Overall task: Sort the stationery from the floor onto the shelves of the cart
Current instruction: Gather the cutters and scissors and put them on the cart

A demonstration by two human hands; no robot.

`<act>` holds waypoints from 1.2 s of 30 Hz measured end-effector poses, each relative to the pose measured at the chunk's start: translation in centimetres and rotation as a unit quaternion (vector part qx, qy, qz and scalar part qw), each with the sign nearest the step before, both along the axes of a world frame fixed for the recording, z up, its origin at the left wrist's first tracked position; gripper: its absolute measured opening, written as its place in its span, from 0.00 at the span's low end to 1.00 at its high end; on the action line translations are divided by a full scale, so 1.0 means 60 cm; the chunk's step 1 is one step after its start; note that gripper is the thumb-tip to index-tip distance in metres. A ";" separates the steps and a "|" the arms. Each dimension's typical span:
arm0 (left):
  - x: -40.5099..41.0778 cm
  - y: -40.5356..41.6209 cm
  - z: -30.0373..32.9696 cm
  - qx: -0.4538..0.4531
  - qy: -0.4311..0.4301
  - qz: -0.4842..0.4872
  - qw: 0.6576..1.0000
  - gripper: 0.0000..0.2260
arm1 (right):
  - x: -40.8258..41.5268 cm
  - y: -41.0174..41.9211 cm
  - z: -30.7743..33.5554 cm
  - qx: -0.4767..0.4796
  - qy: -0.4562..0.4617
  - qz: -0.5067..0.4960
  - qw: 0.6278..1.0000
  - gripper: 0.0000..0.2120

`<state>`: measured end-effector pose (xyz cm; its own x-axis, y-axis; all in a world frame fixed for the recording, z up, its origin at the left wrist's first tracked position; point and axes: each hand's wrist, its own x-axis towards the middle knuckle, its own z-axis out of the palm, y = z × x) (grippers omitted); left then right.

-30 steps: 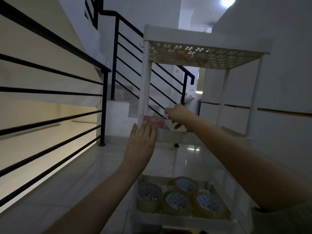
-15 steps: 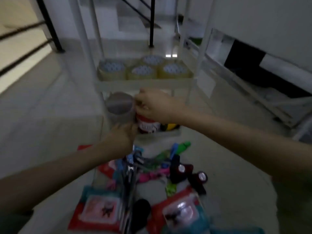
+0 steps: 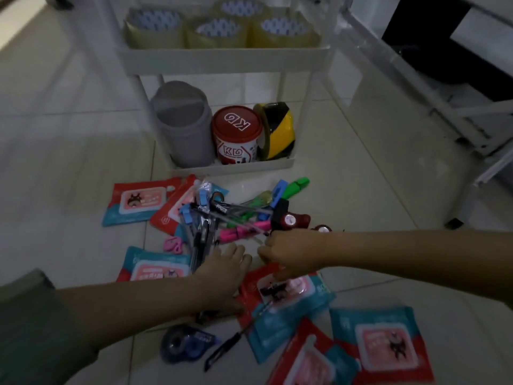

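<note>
A heap of pens, pink and green markers and red-and-teal packets lies on the tiled floor in front of the white cart. My left hand rests flat on the near end of the pen heap, fingers spread. My right hand hovers beside it with curled fingers at the pens' tips; what it grips is hidden. The cart's middle shelf carries several clear tape rolls. Its bottom shelf holds a grey container, a red tub and yellow-black tape.
More packets lie near my right forearm. A blue correction-tape dispenser and a black pen lie below my left wrist. Two small red round items sit behind my right hand. A white frame stands at the right.
My view dropped from the cart's upper shelves to the floor. Both hands left the bottom shelf, where the red tub now stands, and came down onto the pile of pens.
</note>
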<state>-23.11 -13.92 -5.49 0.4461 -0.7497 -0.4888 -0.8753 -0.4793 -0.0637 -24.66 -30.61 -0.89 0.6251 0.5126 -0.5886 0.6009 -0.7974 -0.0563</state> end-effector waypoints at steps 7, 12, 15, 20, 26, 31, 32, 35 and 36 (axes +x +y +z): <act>-0.061 0.017 -0.036 0.023 0.016 -0.057 0.998 0.28 | -0.057 0.027 -0.052 -0.063 0.000 0.085 0.994 0.34; -0.065 0.038 -0.020 0.091 0.111 -0.084 0.986 0.22 | -0.074 0.026 -0.074 -0.063 0.030 0.044 0.997 0.19; -0.049 0.050 0.000 0.113 0.146 -0.114 0.976 0.18 | -0.054 0.023 -0.069 -0.125 0.095 0.034 0.987 0.16; 0.018 0.063 0.034 0.066 0.052 -0.083 0.993 0.20 | 0.027 0.018 -0.008 -0.053 0.076 -0.064 0.994 0.19; 0.107 0.072 0.043 0.080 -0.026 -0.035 0.996 0.26 | 0.138 0.035 0.021 0.048 -0.081 -0.149 0.984 0.27; 0.092 0.066 0.029 0.116 0.027 0.016 0.993 0.30 | 0.135 0.061 -0.049 -0.026 -0.072 -0.149 0.986 0.33; 0.086 0.063 0.029 0.120 0.036 0.027 0.992 0.30 | 0.127 0.065 -0.060 -0.038 -0.092 -0.139 0.985 0.32; 0.082 0.056 0.027 0.115 0.053 0.067 0.990 0.32 | 0.108 0.068 -0.079 -0.044 -0.130 -0.137 0.981 0.28; 0.083 0.053 0.025 0.100 0.059 0.081 0.990 0.32 | 0.106 0.068 -0.081 -0.043 -0.130 -0.141 0.980 0.27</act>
